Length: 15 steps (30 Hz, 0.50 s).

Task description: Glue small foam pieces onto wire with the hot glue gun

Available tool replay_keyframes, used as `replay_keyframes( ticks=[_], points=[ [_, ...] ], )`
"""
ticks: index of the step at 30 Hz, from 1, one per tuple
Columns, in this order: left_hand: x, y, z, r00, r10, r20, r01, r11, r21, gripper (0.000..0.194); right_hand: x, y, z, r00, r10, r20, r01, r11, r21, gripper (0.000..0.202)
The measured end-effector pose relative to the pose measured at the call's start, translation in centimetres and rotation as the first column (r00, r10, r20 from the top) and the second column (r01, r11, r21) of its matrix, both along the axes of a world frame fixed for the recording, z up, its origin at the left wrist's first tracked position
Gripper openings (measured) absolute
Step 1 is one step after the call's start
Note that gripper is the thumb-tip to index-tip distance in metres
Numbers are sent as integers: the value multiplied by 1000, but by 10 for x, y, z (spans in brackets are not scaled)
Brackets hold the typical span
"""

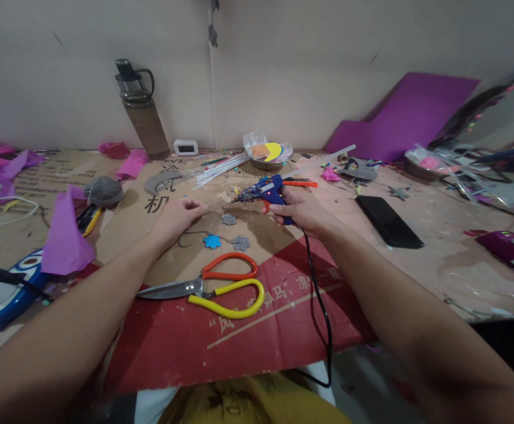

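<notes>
My right hand (301,211) is wrapped round the handle of a blue hot glue gun (273,191), its nozzle pointing left and a clear glue stick (328,159) out of its back. A red light glows on its side. My left hand (181,213) rests left of the nozzle, fingertips pinched together; what they hold, if anything, is too small to make out. Between the hands lies a small grey felt flower (229,219). Nearer me are a blue felt flower (212,241) and another grey flower (240,242) with a thin grey string beside them.
Large scissors (226,287) with red and yellow handles lie in front on red-printed cardboard (160,353). The gun's black cord (323,306) hangs over the front edge. A black phone (388,221) lies right. Behind are a bottle (146,121), glue sticks (219,169) and a bowl (269,164).
</notes>
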State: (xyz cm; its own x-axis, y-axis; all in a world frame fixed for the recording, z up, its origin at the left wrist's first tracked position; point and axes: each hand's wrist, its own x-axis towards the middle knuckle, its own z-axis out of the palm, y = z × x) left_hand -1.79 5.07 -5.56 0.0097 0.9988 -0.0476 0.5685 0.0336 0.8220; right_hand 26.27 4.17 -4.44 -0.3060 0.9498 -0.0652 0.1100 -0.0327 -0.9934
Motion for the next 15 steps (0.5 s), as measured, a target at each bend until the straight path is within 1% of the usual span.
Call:
replay_keyframes(
  ticks=[8,15],
  points=[
    [-2,1,-2,1000,-5,-23,5,1000,3,28,0,-5,6,994,50,93,-51,999,3,22],
    [-2,2,-3,999,4,-53,-2,1000,21,29,-3,-8,11,980,72,186,-82,996,43,20]
  ],
)
